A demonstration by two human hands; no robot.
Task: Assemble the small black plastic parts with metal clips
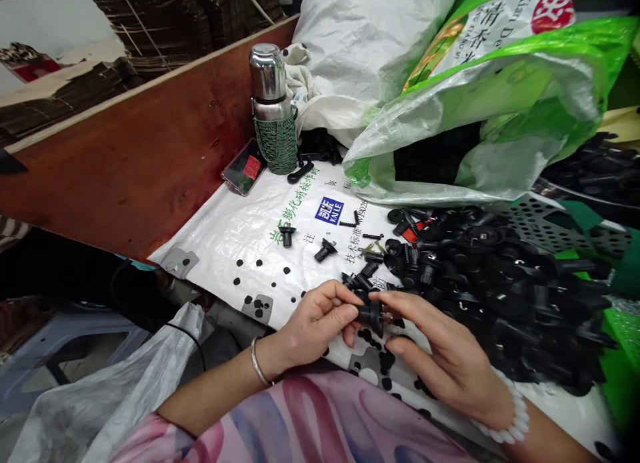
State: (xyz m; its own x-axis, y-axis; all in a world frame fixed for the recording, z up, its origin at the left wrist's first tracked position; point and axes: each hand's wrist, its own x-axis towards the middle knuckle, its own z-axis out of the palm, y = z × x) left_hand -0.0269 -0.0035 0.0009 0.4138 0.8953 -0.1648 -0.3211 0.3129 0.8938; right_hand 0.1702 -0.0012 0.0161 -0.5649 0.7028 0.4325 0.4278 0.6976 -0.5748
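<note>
My left hand (325, 314) pinches a black plastic part (373, 317) by its narrow stem, between thumb and fingers. The part has a wide round flange that faces right. Beside that flange is my right hand (440, 353), its fingers apart. Its index fingertip is at the flange's upper edge, and the thumb stays clear below. Small detail between the flange and the right fingers is too fine to make out. Just beyond the hands lies a large heap of similar black parts (500, 276). Two single flanged parts, one upright (287, 236) and one tilted (326, 250), sit left of the heap.
A white printed sheet (260, 216) covers the table. A steel flask (273, 109) in a green net stands near the wooden board (150, 109), beside a phone (245, 169). Behind are a white sack (370, 43) and an open green bag (550, 109).
</note>
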